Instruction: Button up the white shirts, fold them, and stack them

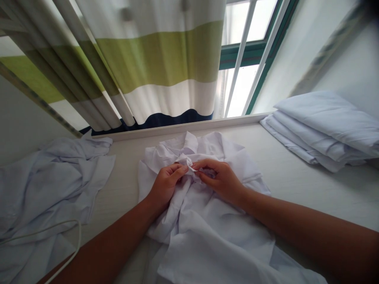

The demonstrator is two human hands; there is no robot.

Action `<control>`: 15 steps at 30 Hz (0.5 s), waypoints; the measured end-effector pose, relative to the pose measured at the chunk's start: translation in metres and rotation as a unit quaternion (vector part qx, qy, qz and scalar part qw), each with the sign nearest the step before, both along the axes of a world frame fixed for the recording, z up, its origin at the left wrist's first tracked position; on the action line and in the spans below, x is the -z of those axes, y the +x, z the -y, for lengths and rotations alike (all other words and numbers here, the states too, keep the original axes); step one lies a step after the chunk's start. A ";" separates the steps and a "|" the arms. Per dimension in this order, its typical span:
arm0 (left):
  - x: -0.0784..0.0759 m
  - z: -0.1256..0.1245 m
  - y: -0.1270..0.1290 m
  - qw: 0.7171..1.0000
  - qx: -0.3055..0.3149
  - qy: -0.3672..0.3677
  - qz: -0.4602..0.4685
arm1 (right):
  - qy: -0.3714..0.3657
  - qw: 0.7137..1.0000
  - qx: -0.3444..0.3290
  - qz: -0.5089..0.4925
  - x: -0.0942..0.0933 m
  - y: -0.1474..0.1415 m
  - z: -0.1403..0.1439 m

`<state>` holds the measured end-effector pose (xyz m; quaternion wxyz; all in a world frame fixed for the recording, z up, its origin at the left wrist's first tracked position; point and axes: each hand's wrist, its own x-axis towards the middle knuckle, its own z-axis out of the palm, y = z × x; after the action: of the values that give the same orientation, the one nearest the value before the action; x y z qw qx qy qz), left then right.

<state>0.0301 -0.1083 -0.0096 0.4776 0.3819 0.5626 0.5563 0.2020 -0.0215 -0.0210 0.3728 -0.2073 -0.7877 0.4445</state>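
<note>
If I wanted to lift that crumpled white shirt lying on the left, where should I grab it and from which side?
Probably by the raised, bunched folds near the top of the crumpled shirt, reaching from above on the near side. The ridges there stand up and offer something to pinch, whereas the lower part lies flat with a white cord across it.

No legible text, label, brand, number or sign appears anywhere in my view. The white shirt (207,221) under my fingers shows no readable tag or print. The folded white stack (322,130) at the right edge of the tabletop (310,185) is unmarked. The striped curtain (160,67) along the far edge carries plain colour bands only.
</note>
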 end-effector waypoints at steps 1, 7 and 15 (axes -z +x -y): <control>0.001 0.000 0.000 1.000 -0.002 0.000 0.015 | 0.003 1.000 -0.002 -0.007 0.000 0.000 0.000; 0.013 -0.001 -0.002 1.000 -0.003 -0.005 0.012 | 0.074 0.995 -0.047 -0.055 0.003 0.001 -0.002; 0.007 0.002 0.002 1.000 0.000 -0.001 -0.005 | 0.110 0.992 -0.033 -0.058 0.002 0.001 -0.001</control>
<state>0.0319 -0.1099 -0.0166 0.4749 0.3844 0.5655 0.5539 0.2032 -0.0200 -0.0233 0.4233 -0.1124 -0.8153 0.3788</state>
